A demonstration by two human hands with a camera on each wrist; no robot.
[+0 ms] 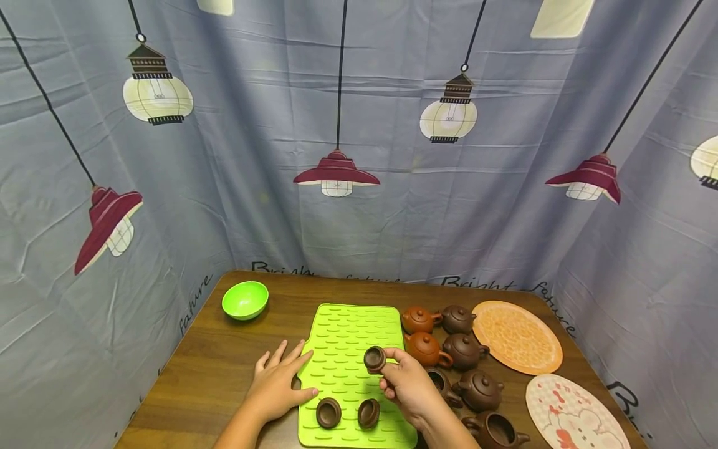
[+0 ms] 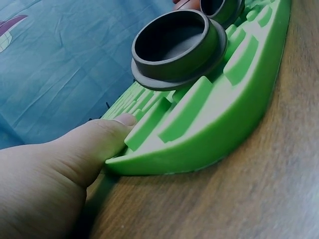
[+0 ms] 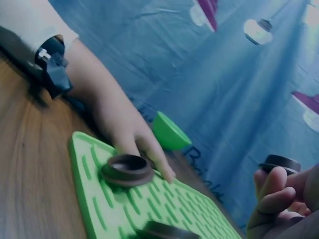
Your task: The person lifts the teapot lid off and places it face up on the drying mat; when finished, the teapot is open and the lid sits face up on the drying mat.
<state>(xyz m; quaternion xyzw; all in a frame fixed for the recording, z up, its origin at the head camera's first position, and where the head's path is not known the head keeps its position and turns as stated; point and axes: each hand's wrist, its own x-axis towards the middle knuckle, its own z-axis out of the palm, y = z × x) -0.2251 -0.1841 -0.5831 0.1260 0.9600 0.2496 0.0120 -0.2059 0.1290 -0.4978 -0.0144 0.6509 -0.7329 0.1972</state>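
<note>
My right hand pinches a small dark brown teapot lid between thumb and fingertips, raised over the bright green ridged mat. The lid's hollow side faces the head camera. Two similar lids lie hollow side up on the near part of the mat: one on the left, one on the right. With fingers spread, my left hand rests at the mat's left edge. Its thumb lies on the rim of the mat in the left wrist view, close to the left lid.
Right of the mat stand reddish teapots, dark brown lidded teapots and a lidless one. An orange round mat and a rabbit-patterned mat lie farther right. A green bowl sits back left.
</note>
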